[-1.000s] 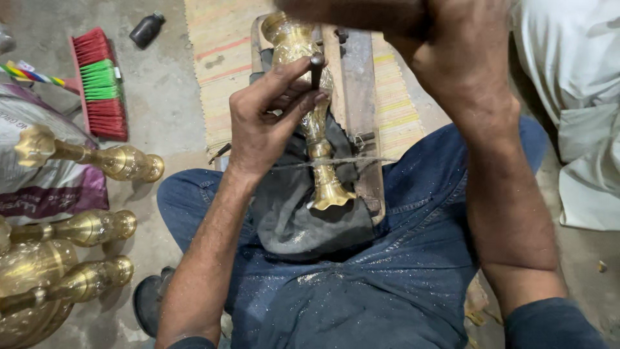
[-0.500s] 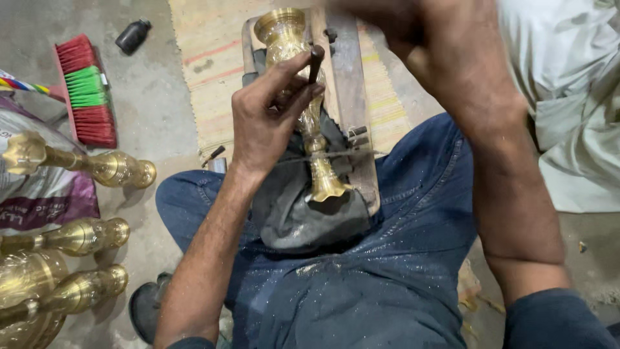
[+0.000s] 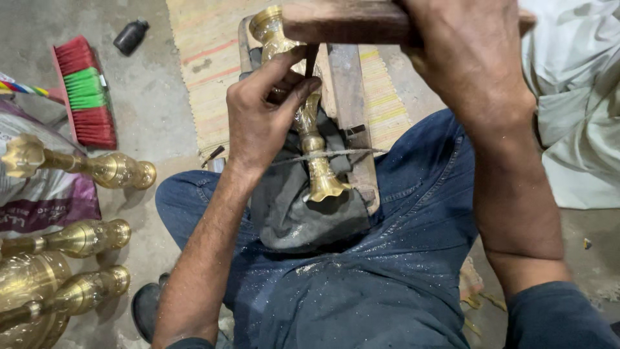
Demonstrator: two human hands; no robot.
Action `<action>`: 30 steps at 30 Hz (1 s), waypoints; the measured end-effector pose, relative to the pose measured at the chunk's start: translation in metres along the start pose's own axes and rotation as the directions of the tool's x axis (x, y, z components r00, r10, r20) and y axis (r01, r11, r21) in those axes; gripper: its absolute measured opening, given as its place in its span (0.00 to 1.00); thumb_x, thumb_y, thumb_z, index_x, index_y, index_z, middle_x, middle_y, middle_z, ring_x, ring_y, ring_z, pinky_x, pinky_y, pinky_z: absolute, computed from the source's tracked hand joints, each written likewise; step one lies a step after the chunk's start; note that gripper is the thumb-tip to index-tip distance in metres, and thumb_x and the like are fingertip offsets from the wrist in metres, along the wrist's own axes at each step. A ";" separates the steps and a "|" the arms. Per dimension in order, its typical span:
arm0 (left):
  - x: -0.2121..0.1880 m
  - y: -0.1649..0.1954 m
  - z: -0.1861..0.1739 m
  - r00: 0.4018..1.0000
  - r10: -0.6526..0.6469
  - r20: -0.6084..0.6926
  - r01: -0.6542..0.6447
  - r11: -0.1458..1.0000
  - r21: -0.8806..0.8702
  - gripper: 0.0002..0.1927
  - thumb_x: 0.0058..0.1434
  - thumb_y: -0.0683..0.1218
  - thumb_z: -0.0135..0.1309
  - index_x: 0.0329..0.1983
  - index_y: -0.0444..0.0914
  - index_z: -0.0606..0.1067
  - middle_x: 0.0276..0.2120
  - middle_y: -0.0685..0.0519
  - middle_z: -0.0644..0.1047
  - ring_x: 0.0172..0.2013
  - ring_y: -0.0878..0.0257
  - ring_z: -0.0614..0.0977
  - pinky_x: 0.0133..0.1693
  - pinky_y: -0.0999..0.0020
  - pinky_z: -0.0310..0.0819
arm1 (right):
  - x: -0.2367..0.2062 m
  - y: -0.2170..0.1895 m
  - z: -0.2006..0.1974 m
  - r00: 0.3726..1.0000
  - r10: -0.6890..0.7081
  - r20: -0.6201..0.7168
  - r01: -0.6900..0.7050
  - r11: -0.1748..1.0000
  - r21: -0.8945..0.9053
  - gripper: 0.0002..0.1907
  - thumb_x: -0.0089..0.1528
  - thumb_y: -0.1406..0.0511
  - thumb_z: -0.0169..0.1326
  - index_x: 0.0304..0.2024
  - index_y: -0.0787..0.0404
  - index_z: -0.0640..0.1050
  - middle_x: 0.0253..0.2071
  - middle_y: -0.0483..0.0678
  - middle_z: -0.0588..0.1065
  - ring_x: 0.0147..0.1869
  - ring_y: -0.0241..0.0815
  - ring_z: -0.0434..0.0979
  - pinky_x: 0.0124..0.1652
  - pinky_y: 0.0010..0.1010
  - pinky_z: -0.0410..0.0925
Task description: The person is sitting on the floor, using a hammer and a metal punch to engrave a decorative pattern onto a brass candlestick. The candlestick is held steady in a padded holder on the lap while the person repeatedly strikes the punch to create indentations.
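One brass lamp stem (image 3: 310, 139) lies along the person's lap on a dark grey cloth (image 3: 303, 213), strapped by a thin cord against a wooden board (image 3: 349, 110). Left hand (image 3: 261, 119) pinches a slim dark punch (image 3: 310, 61) upright on the stem, fingertips closed around it. Right hand (image 3: 468, 58) is clenched on a wooden mallet (image 3: 342, 22), raised over the punch. It looks like chasing work in mid-stroke; the coming blow calls for a square, light tap and a steady punch. More brass stems (image 3: 77, 236) lie on the floor to the left, beside a red and green brush (image 3: 84, 97).
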State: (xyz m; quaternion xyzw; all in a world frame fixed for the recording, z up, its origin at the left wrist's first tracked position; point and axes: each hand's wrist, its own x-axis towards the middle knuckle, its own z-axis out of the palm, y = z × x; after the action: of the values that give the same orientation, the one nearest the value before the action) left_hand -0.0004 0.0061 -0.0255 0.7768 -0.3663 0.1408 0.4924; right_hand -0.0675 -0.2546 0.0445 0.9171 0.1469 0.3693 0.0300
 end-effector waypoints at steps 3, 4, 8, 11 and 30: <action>-0.001 0.003 -0.002 1.000 -0.021 0.001 0.021 1.000 -0.015 0.20 0.68 0.43 0.66 0.62 0.40 0.76 0.36 0.53 0.85 0.36 0.67 0.89 0.37 0.72 0.88 | -0.005 0.006 0.006 0.996 0.067 0.063 -0.081 0.966 0.246 0.04 0.63 0.71 0.60 0.40 0.62 0.79 0.33 0.50 0.78 0.36 0.46 0.80 0.38 0.38 0.71; 0.000 0.004 -0.003 1.000 -0.014 0.006 0.014 0.999 -0.032 0.21 0.68 0.43 0.66 0.62 0.39 0.76 0.36 0.53 0.85 0.37 0.67 0.89 0.37 0.72 0.88 | -0.006 0.009 0.009 0.994 0.071 0.083 -0.092 0.957 0.277 0.03 0.63 0.71 0.60 0.39 0.62 0.79 0.33 0.50 0.78 0.35 0.46 0.80 0.38 0.39 0.72; 0.001 0.006 -0.003 1.000 -0.022 0.005 0.022 1.000 0.007 0.18 0.68 0.43 0.66 0.59 0.40 0.77 0.36 0.53 0.85 0.36 0.68 0.89 0.37 0.72 0.86 | -0.010 0.016 0.015 0.996 0.031 0.079 -0.035 0.998 0.050 0.04 0.62 0.69 0.64 0.37 0.63 0.81 0.30 0.52 0.77 0.31 0.50 0.78 0.33 0.39 0.70; 0.003 0.007 -0.003 1.000 0.001 0.005 -0.001 1.000 0.029 0.20 0.67 0.43 0.66 0.60 0.39 0.76 0.35 0.53 0.85 0.35 0.68 0.88 0.37 0.73 0.85 | -0.009 0.018 0.017 0.985 0.081 0.155 -0.132 0.925 0.357 0.01 0.64 0.73 0.60 0.38 0.65 0.80 0.33 0.52 0.78 0.36 0.47 0.80 0.36 0.38 0.71; -0.001 0.004 -0.004 0.999 -0.031 0.018 0.032 0.999 -0.012 0.20 0.66 0.44 0.67 0.60 0.39 0.77 0.35 0.53 0.85 0.34 0.68 0.87 0.37 0.72 0.85 | -0.003 0.006 0.011 0.924 0.205 0.323 -0.336 0.836 0.433 0.17 0.71 0.69 0.63 0.33 0.68 0.70 0.27 0.56 0.70 0.32 0.52 0.73 0.38 0.45 0.68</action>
State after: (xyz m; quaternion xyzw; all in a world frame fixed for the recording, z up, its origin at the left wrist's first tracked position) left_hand -0.0035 0.0090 -0.0217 0.7808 -0.3591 0.1241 0.4960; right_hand -0.0605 -0.2602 0.0361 0.9477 0.0964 0.1965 -0.2323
